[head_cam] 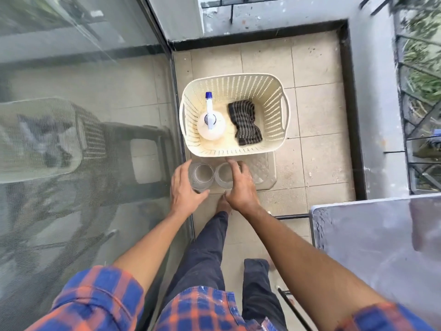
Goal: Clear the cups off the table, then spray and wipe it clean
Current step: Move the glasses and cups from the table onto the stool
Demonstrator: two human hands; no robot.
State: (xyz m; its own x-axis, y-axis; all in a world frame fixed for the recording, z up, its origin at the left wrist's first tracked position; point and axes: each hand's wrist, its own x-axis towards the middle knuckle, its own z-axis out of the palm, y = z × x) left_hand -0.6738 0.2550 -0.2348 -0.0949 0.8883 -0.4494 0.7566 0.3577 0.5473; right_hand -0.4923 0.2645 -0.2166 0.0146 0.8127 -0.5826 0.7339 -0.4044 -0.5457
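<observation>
Carefully, I'd seat both cups upright in the clear tray [267, 174] before the basket [235, 152]: left hand [183, 189] grip around one cup [201, 175], right hand [239, 187] grip over the other cup [223, 176].

Basket [235, 152] on the floor [315, 111], two cups in front.
Spray bottle [211, 126] left and cloth [244, 121] right inside; left cup [200, 175] beside right cup [223, 176]; desk [381, 247] at right.

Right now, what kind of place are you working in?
Probably a small balcony or terrace of a home. The floor is tiled, a glass door or wall runs along the left, and a metal railing on the right has greenery beyond it.
</observation>
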